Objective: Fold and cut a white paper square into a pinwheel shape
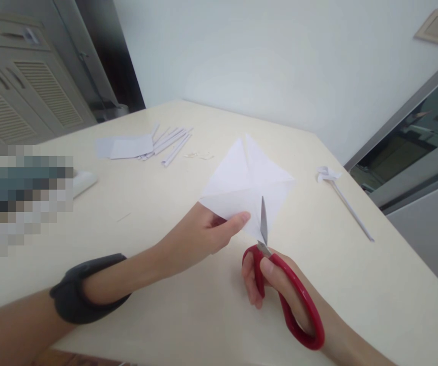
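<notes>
My left hand [211, 229] pinches the near left edge of a white square of paper [249, 170], its thumb on top and the other fingers hidden underneath. Crossing fold lines run over the sheet, and a slit is cut in at its far corner. In my right hand [275, 279] is a pair of scissors with red handles [304, 300], thumb and fingers through the loops. The blades are apart at the paper's near corner, one above the sheet and the other mostly hidden beneath it.
A paper pinwheel [329, 175] on a rolled stick lies at the right. Farther back are rolled paper sticks [173, 142], flat paper pieces [127, 147] and small pale scraps [199, 156]. A white roll [84, 183] lies at the left, beside a blurred-out area. A wall borders the table [157, 315].
</notes>
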The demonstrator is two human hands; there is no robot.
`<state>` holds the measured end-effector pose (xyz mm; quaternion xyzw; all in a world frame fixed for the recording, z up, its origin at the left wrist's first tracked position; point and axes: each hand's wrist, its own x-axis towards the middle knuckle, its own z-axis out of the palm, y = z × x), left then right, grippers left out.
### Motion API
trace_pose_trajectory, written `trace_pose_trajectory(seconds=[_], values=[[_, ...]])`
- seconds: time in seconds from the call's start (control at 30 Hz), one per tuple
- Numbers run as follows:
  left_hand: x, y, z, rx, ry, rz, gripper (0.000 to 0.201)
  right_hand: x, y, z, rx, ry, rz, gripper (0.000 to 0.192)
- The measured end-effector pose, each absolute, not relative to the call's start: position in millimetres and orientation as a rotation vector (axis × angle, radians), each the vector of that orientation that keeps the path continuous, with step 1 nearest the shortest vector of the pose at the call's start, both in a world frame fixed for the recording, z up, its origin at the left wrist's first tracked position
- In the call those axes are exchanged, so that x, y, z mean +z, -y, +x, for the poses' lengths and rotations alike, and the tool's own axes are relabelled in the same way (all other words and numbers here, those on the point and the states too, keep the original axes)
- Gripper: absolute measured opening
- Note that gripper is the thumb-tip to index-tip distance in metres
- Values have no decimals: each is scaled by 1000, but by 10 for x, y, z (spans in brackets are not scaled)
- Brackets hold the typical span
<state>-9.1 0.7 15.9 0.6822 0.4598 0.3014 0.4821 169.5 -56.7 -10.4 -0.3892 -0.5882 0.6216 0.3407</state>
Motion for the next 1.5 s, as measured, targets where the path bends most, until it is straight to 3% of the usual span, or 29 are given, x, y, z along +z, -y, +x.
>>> trace_pose_trajectory(seconds=[0.83, 1.5], values=[[203, -12, -58, 658, -1199, 1706, 49, -141, 553, 1673, 1642, 1537, -1124, 45], [161, -2, -74, 643, -1133, 1659, 47, -155, 580, 1671, 1652, 1478, -1143, 41]])
